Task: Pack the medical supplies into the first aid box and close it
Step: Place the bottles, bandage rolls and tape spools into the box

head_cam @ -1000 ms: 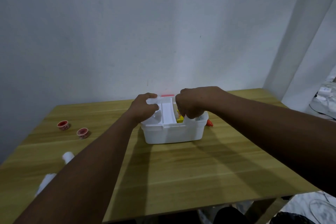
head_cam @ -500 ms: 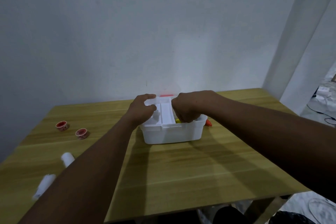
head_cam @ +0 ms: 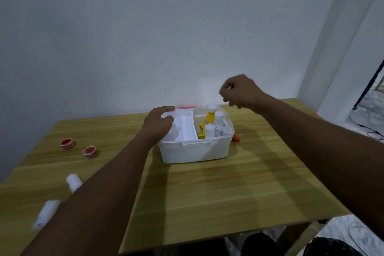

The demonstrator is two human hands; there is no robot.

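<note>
The white first aid box (head_cam: 195,153) stands open at the table's far middle. Its right half holds a yellow bottle (head_cam: 209,118), a white bottle (head_cam: 219,116), a small yellow carton (head_cam: 201,131) and white rolls (head_cam: 210,130). A white divided tray (head_cam: 187,129) sits in the left half, and my left hand (head_cam: 159,125) grips its far left corner. My right hand (head_cam: 239,93) is raised above the box's back right, fingers pinched at the top corner of a faint clear lid (head_cam: 199,100) that stands behind the box.
Two red and white tape rolls (head_cam: 67,144) (head_cam: 89,151) lie at the left. Two white bandage rolls (head_cam: 73,182) (head_cam: 45,212) lie near the front left edge. A small orange item (head_cam: 235,138) rests against the box's right side. The wall is close behind.
My right hand has come up out of the box's right half and now sits above its back right corner, uncovering the bottles and rolls. My left hand has stayed on the tray.
</note>
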